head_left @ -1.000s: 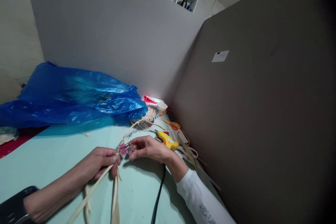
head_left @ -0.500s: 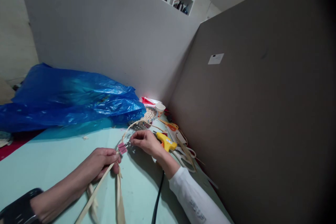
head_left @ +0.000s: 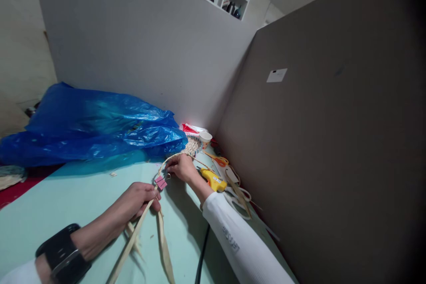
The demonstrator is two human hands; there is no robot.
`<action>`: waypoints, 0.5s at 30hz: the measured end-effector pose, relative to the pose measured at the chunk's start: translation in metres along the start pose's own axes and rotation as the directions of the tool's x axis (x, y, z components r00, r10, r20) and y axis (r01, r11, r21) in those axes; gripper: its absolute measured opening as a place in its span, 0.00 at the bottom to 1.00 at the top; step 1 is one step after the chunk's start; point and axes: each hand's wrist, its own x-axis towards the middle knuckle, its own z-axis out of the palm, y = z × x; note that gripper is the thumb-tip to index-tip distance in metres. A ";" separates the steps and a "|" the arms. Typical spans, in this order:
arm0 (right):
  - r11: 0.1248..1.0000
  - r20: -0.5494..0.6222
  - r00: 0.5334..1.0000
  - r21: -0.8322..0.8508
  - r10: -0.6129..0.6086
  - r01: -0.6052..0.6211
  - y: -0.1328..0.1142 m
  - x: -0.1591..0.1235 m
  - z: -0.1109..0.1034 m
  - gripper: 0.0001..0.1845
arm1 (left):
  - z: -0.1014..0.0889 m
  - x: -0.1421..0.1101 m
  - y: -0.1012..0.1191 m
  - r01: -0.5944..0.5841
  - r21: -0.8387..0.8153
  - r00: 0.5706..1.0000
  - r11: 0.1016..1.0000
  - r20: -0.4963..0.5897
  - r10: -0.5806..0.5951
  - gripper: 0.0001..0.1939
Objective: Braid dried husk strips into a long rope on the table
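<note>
My left hand (head_left: 143,198) pinches the lower end of a pale braided cord (head_left: 162,167), where long flat fibre strips (head_left: 163,244) trail toward me. Just beyond its fingertips a pink binder clip (head_left: 160,182) grips the braid, and a wire handle sticks out to the right. My right hand (head_left: 181,167) is closed at the braid a little past the clip, its fingertips partly hidden. From there the cord curves away to the right. Beside my right forearm lies a yellow glue gun (head_left: 214,181).
A large blue plastic bag (head_left: 100,120) covers the table's back left. At the back stand a woven basket (head_left: 193,145) and a paper cup (head_left: 205,136). Orange-handled scissors (head_left: 218,159) and white-handled scissors (head_left: 238,204) lie by the right partition (head_left: 316,142). A black cable (head_left: 201,253) crosses the front.
My right hand has moved from the clip's wire handle up to the braid beyond it. The left hand, still pinching the strips, and the clip appear slightly farther right; the view has shifted a little.
</note>
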 end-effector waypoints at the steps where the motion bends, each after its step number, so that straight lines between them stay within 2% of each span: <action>1: 1.000 0.007 1.000 0.008 0.009 -0.009 0.000 0.000 0.000 0.10 | 0.000 0.000 0.000 0.002 0.004 1.000 1.000 -0.004 -0.002 0.16; 8: 0.999 -0.020 0.999 -0.018 0.030 -0.030 -0.002 0.004 -0.001 0.08 | 0.001 -0.002 0.004 -0.008 0.030 1.000 1.000 -0.021 0.008 0.17; 15: 0.992 -0.098 0.993 -0.102 0.068 -0.078 -0.008 0.003 0.014 0.10 | 0.003 -0.007 0.010 0.005 0.058 1.000 0.998 -0.015 -0.004 0.17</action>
